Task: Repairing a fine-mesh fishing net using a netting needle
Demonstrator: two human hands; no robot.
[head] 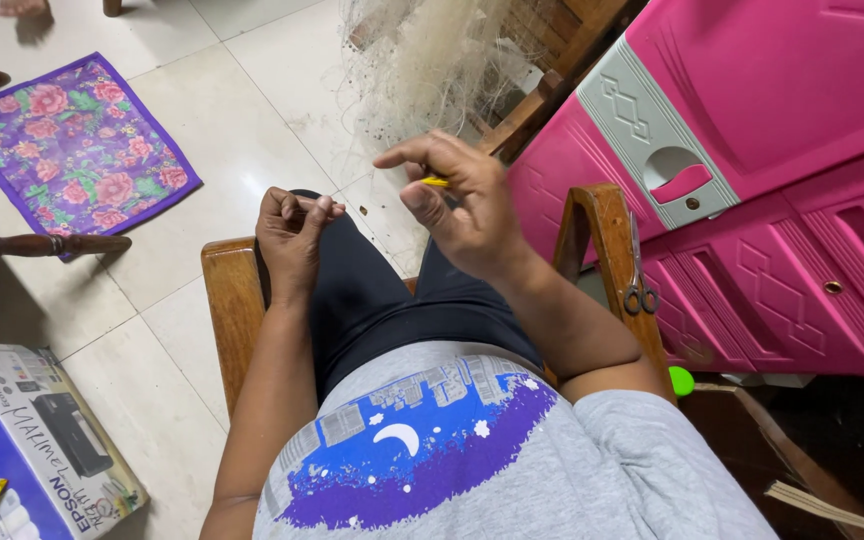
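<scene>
Above our lap, our right hand [467,205] pinches a small yellow tool [435,182], grip closed on it. At nine o'clock from it, our left hand [292,235] is curled shut; what it holds we cannot tell. Pale netting [422,65] hangs at twelve o'clock. Scissors [638,270] rest on the chair arm [602,215] at three o'clock.

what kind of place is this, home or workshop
Most likely a room in a home: a pale tiled floor with a purple floral mat, a pink plastic cabinet and a brown wooden chair.
</scene>
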